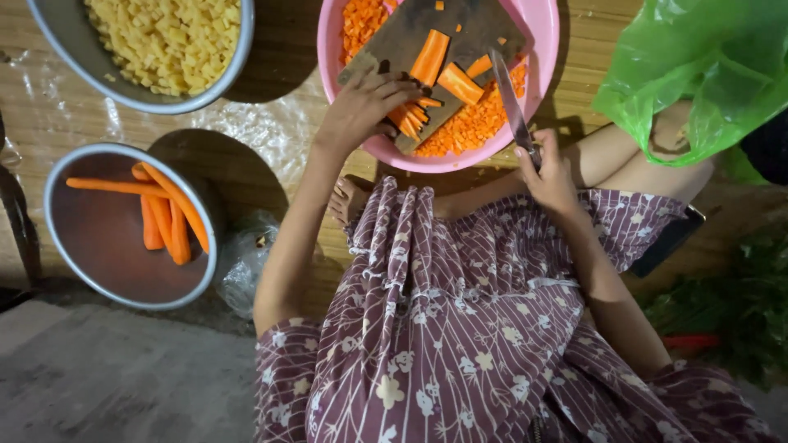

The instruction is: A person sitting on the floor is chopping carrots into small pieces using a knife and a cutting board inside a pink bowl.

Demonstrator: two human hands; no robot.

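A bundle of carrot sticks (pixel 409 117) lies at the upper middle of the frame, on the near edge of a dark cutting board (pixel 460 33) that is propped across a pink basin (pixel 542 33). The long axis of the sticks runs on a slant, from lower left to upper right in the picture. The left hand (pixel 361 107) comes in from the lower left and is pressed down on the bundle, fingers bent over the sticks and pinning them to the board.

The right hand (pixel 548 172) sits to the lower right of the bundle, a little apart from it, clenched around the handle of a knife (pixel 510 98). The blade points up the frame, its tip near the larger carrot pieces (pixel 443 70) on the board, and lies just right of the sticks, so the left hand is the nearer of the two.

Diced carrot (pixel 472 123) fills the basin under the board. Farther out, a metal bowl (pixel 61 246) at the left holds whole peeled carrots (pixel 168 213), another bowl (pixel 57 33) at the upper left holds yellow cubes, and a green plastic bag (pixel 698 74) sits at the upper right.
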